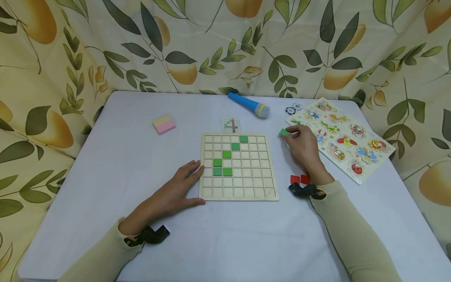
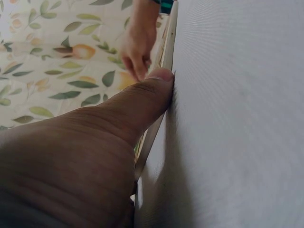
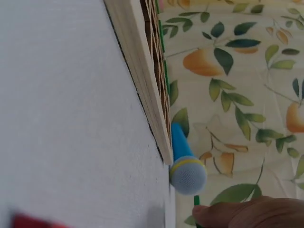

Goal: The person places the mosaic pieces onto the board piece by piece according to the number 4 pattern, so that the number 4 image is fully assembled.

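Left hand (image 1: 176, 190), fingers loosely spread, rests against left edge of grid board (image 1: 247, 182), frame centre, probably to steady it. Right hand (image 1: 303, 147), right of centre, pinches green tile (image 1: 283, 132) at fingertips. Small pattern card (image 1: 230, 124) above board, likely placed for easy reference.

Board (image 1: 255, 172) is cream w/ square grid, tiles (image 1: 227, 154) on it green, one bluer. R of board: red tiles (image 1: 294, 179), pale sheet (image 1: 338, 129) w/ multicolour bug print. Behind board: white card (image 1: 226, 121) w/ green + dark red squares, blue mic (image 1: 248, 105) w/ yellow ring, grey head. L of board: pink/yellow block (image 1: 164, 124). Cloth (image 1: 229, 243) white, curtain (image 1: 218, 35) cream, orange fruit/green leaf print.
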The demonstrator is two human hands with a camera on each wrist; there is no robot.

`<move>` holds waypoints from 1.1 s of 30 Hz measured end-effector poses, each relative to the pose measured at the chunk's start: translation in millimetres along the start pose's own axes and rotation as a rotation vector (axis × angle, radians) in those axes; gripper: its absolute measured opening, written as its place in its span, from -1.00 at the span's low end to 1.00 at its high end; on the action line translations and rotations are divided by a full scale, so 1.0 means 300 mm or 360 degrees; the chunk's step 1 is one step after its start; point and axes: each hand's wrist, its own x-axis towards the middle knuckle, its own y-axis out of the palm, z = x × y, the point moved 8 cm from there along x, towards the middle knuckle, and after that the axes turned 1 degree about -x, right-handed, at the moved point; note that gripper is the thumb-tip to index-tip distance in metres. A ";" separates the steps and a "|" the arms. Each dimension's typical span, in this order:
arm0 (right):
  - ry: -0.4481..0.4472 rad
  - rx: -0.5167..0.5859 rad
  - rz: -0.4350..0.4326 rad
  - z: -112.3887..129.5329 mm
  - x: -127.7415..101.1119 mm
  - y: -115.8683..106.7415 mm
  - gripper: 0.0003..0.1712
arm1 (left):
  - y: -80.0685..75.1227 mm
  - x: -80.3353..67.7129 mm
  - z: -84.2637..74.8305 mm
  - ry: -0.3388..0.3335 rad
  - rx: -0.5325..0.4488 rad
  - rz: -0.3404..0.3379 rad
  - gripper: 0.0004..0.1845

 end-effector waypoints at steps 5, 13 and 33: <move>-0.0240 0.0011 0.0141 0.110 -0.061 0.018 -0.60 | 0.007 0.002 0.001 -0.0005 -0.0036 0.0013 0.17; -0.0758 -0.0079 0.0605 0.296 -0.226 0.111 -0.72 | 0.013 0.003 -0.003 -0.0016 -0.0038 0.0022 0.17; -0.1338 -0.0259 0.0772 0.416 -0.392 0.264 -0.93 | 0.000 0.001 0.000 0.0006 -0.0028 0.0003 0.16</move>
